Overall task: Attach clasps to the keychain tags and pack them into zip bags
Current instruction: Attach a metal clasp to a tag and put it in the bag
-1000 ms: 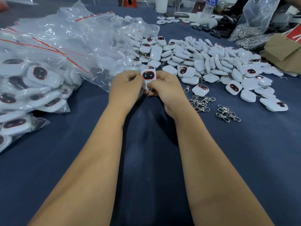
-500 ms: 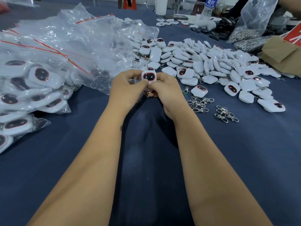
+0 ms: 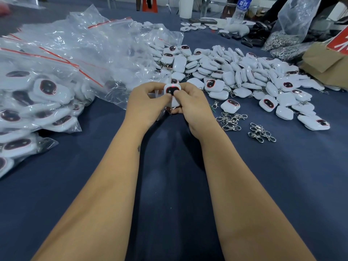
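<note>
Both hands meet at the table's middle around one white keychain tag (image 3: 171, 88) with a dark, red-rimmed oval face. My left hand (image 3: 146, 102) pinches its left side; my right hand (image 3: 192, 102) grips its right side, thumb over the face. A bit of metal clasp (image 3: 170, 111) shows under the tag between the hands. A big heap of loose white tags (image 3: 244, 76) lies to the right and behind. Two small clusters of silver clasps (image 3: 230, 120) (image 3: 261, 132) sit right of my right hand. Clear zip bags (image 3: 79, 51) with red seals pile up on the left.
Filled bags of tags (image 3: 28, 102) lie along the left edge of the dark blue table cloth (image 3: 169, 185). At the back right stand a water bottle (image 3: 242, 8), a clear bag of metal parts (image 3: 286, 38) and a cardboard box (image 3: 327, 61).
The tag has been tilted and lifted slightly between the hands, and my right thumb now covers part of its face. The hands stay in the same spot.
</note>
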`<state>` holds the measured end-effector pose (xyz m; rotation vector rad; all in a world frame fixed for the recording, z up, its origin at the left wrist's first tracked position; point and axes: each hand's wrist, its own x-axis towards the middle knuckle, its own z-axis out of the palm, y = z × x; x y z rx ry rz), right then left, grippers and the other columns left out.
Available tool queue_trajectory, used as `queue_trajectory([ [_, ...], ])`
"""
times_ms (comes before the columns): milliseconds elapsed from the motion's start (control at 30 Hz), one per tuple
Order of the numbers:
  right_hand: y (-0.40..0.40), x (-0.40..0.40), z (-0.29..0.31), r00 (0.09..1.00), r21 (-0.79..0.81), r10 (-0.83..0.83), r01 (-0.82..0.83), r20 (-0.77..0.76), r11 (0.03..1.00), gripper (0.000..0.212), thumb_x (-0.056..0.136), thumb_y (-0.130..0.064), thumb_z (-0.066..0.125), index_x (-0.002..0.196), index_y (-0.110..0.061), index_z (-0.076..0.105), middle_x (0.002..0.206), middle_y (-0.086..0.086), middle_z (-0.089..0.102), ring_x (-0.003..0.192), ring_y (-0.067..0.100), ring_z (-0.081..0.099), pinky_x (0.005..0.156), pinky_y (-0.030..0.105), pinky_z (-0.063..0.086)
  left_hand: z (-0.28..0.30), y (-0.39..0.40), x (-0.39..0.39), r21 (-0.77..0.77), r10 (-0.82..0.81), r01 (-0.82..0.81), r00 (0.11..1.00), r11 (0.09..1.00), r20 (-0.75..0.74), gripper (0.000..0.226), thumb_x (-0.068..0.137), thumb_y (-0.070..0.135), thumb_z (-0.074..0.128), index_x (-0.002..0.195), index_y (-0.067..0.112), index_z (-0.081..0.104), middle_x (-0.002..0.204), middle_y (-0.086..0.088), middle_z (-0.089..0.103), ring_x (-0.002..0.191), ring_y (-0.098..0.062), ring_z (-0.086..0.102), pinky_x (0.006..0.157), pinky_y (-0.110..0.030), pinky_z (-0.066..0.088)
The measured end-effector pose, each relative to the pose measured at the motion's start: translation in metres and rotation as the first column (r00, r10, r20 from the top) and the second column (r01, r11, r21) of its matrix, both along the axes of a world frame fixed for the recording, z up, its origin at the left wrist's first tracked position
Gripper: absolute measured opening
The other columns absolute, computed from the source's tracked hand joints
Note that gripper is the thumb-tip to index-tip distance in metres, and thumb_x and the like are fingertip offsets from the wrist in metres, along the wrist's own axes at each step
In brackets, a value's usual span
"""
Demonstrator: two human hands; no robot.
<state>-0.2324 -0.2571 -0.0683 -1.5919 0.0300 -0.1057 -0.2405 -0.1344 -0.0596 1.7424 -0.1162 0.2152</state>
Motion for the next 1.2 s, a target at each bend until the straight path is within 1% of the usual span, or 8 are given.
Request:
queue_trajectory([
  [367,0.001,0.000,0.000,1.000,0.025,0.019,-0.019,0.007,1.000,0.021,0.095,-0.008,0.050,0.111,-0.009,0.064,0.101,0.016,0.067,0.083,0.020,0.063,0.062,0.027,0.055,0.000,-0.001,0.002,-0.007,0.044,-0.044,0.997,0.999,-0.066,0.015,0.088,0.018,0.064,0.097,0.024,0.074,0.082,0.007,0.068,0.069,-0.003,0.056,0.060,-0.015,0.041],
  [567,0.001,-0.002,0.001,0.999,-0.003,0.037,-0.037,0.022,0.999,0.022,0.094,-0.008,0.050,0.093,-0.022,0.067,0.090,0.010,0.068,0.078,0.017,0.063,0.065,0.028,0.055,-0.001,-0.001,0.002,0.020,0.061,-0.059,0.996,0.998,-0.068,0.014,0.089,0.017,0.063,0.098,0.017,0.073,0.074,0.000,0.065,0.046,0.003,0.050,0.047,-0.010,0.038],
  [800,0.001,-0.003,0.001,0.999,-0.009,0.040,-0.040,0.011,0.999,0.021,0.096,-0.006,0.049,0.107,-0.010,0.067,0.091,0.011,0.067,0.077,0.018,0.061,0.062,0.027,0.052,-0.001,-0.001,0.002,0.066,0.088,-0.086,0.996,0.994,-0.030,0.016,0.087,0.017,0.065,0.077,0.031,0.066,0.071,0.002,0.061,0.044,0.002,0.049,0.044,-0.010,0.039],
  [933,0.002,-0.003,0.002,1.000,-0.007,0.015,-0.015,-0.017,1.000,0.027,0.096,-0.008,0.050,0.120,-0.005,0.063,0.106,0.016,0.067,0.083,0.018,0.062,0.062,0.025,0.052,-0.002,-0.001,0.002,0.048,0.093,-0.092,0.996,0.995,-0.008,0.011,0.087,0.017,0.065,0.081,0.026,0.070,0.068,0.003,0.063,0.047,-0.001,0.052,0.045,-0.010,0.039],
  [1000,0.003,-0.004,0.004,1.000,0.042,-0.003,0.003,-0.013,0.999,0.020,0.097,-0.008,0.050,0.109,-0.010,0.066,0.109,0.016,0.067,0.084,0.019,0.063,0.061,0.025,0.053,-0.002,-0.002,0.002,0.058,0.092,-0.093,0.996,0.994,0.015,0.012,0.089,0.021,0.064,0.086,0.029,0.072,0.081,0.006,0.069,0.063,-0.001,0.058,0.056,-0.011,0.043],
  [1067,0.002,-0.005,0.007,0.999,0.170,-0.045,0.045,-0.006,0.984,0.017,0.099,-0.006,0.048,0.095,-0.013,0.064,0.095,0.012,0.067,0.074,0.019,0.063,0.058,0.024,0.053,-0.001,-0.004,0.001,0.055,0.095,-0.098,0.994,0.994,0.047,0.025,0.090,0.016,0.059,0.082,0.036,0.070,0.076,0.018,0.069,0.066,0.005,0.059,0.061,-0.010,0.045],
  [1133,-0.003,-0.006,0.010,0.996,0.377,-0.089,0.086,-0.009,0.922,0.016,0.100,-0.005,0.047,0.093,-0.010,0.060,0.085,0.010,0.066,0.063,0.016,0.063,0.056,0.023,0.053,-0.002,-0.004,0.000,0.072,0.100,-0.104,0.993,0.992,0.066,0.032,0.089,0.008,0.055,0.092,0.037,0.067,0.079,0.020,0.067,0.061,0.009,0.056,0.056,-0.009,0.043],
  [1200,-0.008,-0.006,0.013,0.997,0.576,-0.080,0.060,0.009,0.815,0.013,0.102,-0.005,0.045,0.099,-0.005,0.057,0.090,0.013,0.065,0.070,0.020,0.064,0.061,0.024,0.054,-0.003,-0.004,0.001,0.076,0.095,-0.100,0.994,0.992,0.060,0.041,0.085,0.003,0.056,0.113,0.032,0.059,0.091,0.011,0.063,0.058,0.006,0.055,0.048,-0.015,0.046],
])
